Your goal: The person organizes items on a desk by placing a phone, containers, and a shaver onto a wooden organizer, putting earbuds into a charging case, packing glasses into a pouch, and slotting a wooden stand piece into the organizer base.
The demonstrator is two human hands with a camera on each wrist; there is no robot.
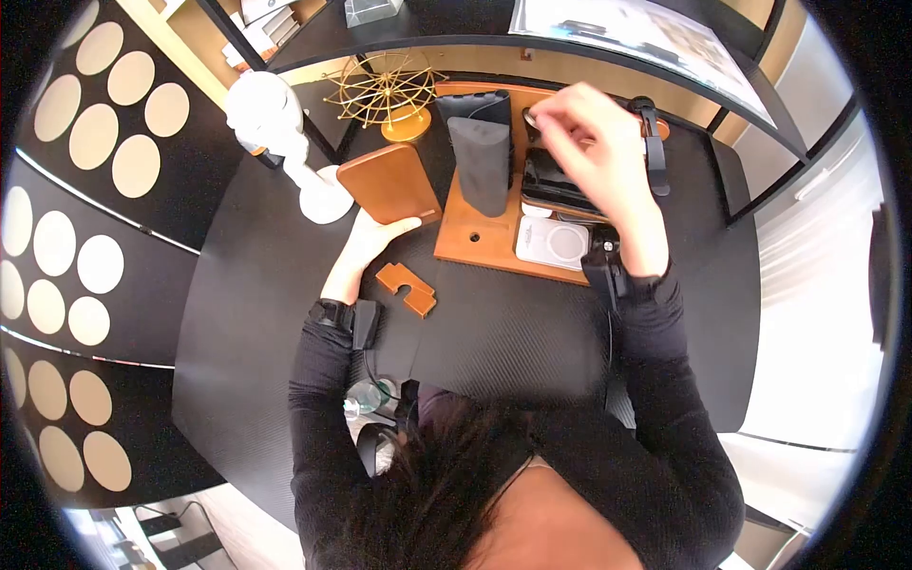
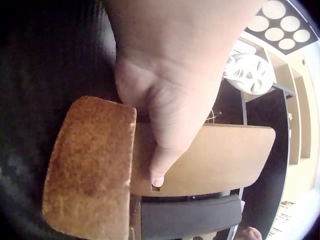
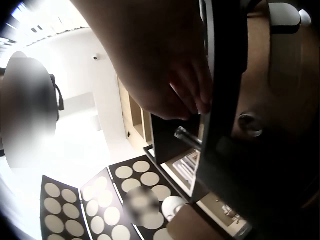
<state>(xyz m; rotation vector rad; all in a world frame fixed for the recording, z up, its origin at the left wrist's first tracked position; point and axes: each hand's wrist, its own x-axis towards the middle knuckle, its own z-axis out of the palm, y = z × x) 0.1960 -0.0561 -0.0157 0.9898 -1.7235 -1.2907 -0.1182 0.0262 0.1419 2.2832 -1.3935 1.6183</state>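
Observation:
My left hand [image 1: 369,245] holds a brown wooden stand [image 1: 391,180] low down. In the left wrist view its thumb [image 2: 167,160] lies on the upright panel beside a small slot, and a second wooden board [image 2: 90,170] juts out; the other fingers are hidden. My right hand [image 1: 603,142] is raised over a wooden desk organizer [image 1: 494,243], fingers bent, fingertips close to a small round shiny thing. I cannot tell whether they pinch it. On the organizer are a dark grey upright case [image 1: 482,166], a black phone [image 1: 559,182] and a white power bank [image 1: 553,242].
A notched wooden piece [image 1: 407,289] lies on the black desk [image 1: 513,328] near the left wrist. Behind stand a white figurine [image 1: 275,123] and a gold Ferris wheel ornament [image 1: 389,93]. A black strap-like item [image 1: 654,147] is at the right. A dark shelf [image 1: 456,49] overhangs the back.

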